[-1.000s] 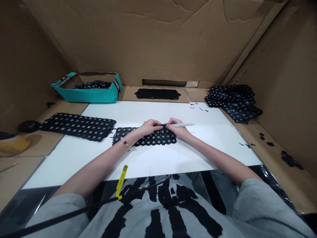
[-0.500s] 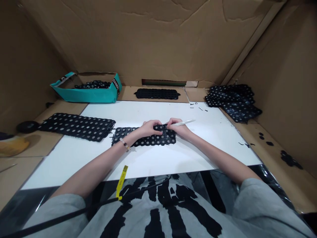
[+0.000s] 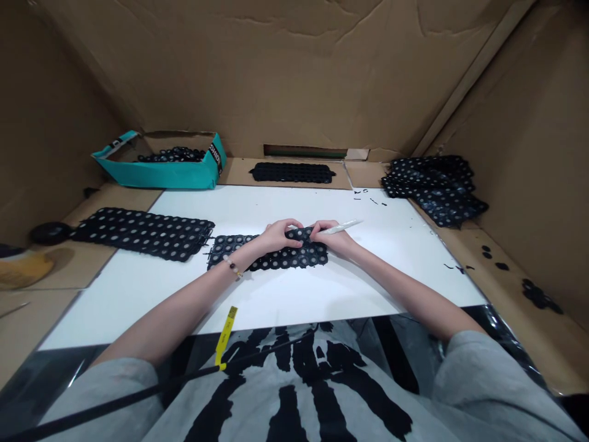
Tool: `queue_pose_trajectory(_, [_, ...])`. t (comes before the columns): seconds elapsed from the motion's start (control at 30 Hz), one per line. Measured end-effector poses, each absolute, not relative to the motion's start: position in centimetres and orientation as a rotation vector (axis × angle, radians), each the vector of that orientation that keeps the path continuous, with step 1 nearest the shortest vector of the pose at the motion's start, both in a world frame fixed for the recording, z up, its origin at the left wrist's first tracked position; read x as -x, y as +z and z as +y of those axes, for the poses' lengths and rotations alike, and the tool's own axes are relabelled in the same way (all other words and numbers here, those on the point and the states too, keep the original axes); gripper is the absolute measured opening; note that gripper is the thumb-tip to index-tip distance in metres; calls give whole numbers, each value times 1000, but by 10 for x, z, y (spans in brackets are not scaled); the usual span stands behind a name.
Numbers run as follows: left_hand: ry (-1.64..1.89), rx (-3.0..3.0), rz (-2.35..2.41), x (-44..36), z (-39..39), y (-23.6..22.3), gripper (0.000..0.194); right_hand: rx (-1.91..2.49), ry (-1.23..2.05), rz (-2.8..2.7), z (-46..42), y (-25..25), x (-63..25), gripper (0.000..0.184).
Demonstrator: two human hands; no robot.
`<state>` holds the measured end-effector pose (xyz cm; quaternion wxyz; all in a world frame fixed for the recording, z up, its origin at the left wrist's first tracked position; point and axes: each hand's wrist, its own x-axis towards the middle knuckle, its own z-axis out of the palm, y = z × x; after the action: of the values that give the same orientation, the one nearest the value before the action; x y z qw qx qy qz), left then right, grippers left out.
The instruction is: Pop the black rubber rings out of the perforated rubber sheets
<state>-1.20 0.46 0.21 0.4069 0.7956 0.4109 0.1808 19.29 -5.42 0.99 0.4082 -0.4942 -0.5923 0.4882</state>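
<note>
A black sheet of joined round pieces with pale centres [image 3: 276,260] lies on the white board [image 3: 294,301]. My left hand [image 3: 278,238] grips its far edge, thumb on top and fingers curled behind, lifting that edge a little. In my right hand [image 3: 329,236] is a slim white pen-like tool [image 3: 343,227], its back end pointing right. The tool's tip is hidden by my fingers at the sheet's far right corner. Just left of this sheet rests a second black dotted sheet [image 3: 145,233].
A teal-sided box [image 3: 165,177] holding black pieces stands back left. A black sheet [image 3: 292,173] lies at the back on cardboard. Black dotted sheets [image 3: 432,184] are piled back right. Loose black discs [image 3: 501,266] and scraps lie right. A yellow container [image 3: 23,267] stands far left.
Both hands stay at the sheet's far edge with almost the same grip. The view has shifted very slightly; nothing was taken up or let go.
</note>
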Motion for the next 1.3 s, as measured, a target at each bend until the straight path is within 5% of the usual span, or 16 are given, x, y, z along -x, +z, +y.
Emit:
queue_pose_trajectory(0.33, [470, -1766, 970, 12, 2, 8, 58, 1316, 798, -1777, -59, 3, -183, 8])
queue_pose_trajectory(1.13, [441, -1843, 874, 16, 5, 12, 55, 1333, 781, -1756, -57, 5, -185, 9])
queue_pose_trajectory(1.3, [514, -2049, 995, 17, 8, 11, 38, 1385, 858, -1719, -53, 12, -200, 9])
